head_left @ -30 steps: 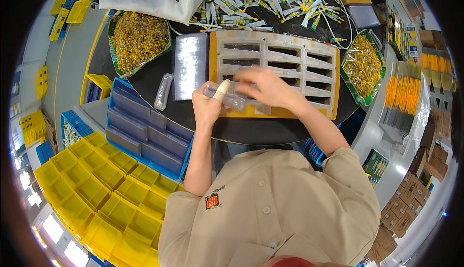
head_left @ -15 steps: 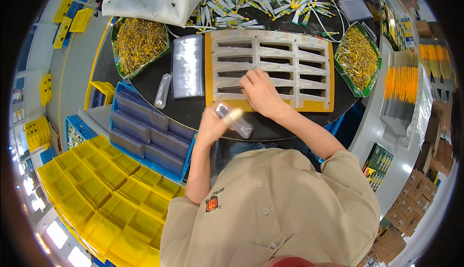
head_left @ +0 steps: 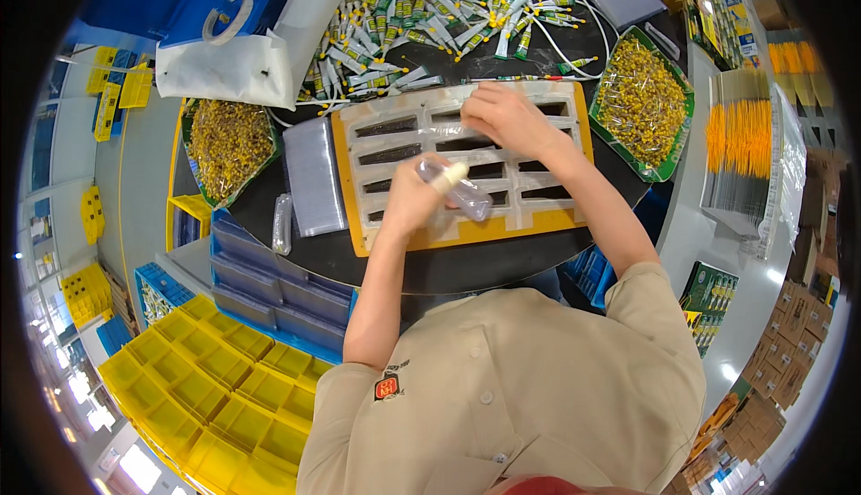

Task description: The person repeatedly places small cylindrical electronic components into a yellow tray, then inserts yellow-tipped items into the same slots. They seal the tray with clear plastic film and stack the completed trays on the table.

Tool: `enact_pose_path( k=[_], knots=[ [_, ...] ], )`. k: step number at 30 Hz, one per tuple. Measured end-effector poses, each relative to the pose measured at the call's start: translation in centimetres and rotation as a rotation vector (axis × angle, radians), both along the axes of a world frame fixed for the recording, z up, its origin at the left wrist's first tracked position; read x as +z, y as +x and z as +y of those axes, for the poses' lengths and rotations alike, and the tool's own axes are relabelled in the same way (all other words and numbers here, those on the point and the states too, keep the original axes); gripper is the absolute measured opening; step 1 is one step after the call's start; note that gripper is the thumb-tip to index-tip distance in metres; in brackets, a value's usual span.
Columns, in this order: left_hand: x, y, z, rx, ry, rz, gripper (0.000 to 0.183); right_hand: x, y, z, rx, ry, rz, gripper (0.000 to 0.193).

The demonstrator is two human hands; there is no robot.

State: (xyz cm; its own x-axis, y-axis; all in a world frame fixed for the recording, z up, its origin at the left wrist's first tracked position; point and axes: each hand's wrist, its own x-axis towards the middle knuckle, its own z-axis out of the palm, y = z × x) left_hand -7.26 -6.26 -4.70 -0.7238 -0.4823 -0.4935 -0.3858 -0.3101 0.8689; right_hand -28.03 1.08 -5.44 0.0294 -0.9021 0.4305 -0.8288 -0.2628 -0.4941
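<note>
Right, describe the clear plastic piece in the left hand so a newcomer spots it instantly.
On the black table, find the yellow-edged slotted tray. Over its near part, the left hand, with a pale finger cover, holds a long, clear plastic piece. Unlike the similar loose piece lying left of the plastic sheet stack, this one is held.

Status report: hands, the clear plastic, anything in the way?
Left hand holds clear plastic piece. Right hand curled at far side of slotted tray, grip unclear. Left hand and clear plastic piece block view of tray's near side.
</note>
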Motion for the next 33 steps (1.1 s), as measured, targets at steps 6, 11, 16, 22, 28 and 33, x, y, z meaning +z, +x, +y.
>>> enact_pose_path(
  k=[6, 11, 16, 22, 28, 33],
  knots=[
    [-0.6, 0.3, 0.9, 0.052, -0.018, 0.114, 0.015, -2.5, -1.5, 0.2, -0.123, -0.060, 0.140, 0.009],
    [-0.5, 0.6, 1.0, 0.263, -0.045, 0.126, 0.015, -2.3, -1.6, 0.4, -0.127, -0.111, 0.300, 0.010],
    [-0.9, 1.4, 1.9, 0.277, -0.124, 0.116, 0.019, -1.3, -0.4, 1.3, -0.156, -0.143, 0.360, 0.010],
    [-1.8, 2.3, 3.1, 0.253, -0.233, 0.007, 0.021, -0.3, 3.6, 3.3, -0.231, -0.114, 0.248, 0.024],
    [-2.2, 2.8, 3.6, 0.243, -0.175, 0.058, 0.020, 0.7, 6.3, 6.3, 0.011, 0.317, -0.365, 0.014],
    [-2.3, 4.3, 6.3, 0.077, -0.084, 0.151, 0.019, 0.8, 6.3, 6.7, -0.345, 0.091, 0.199, 0.020]
  ],
)
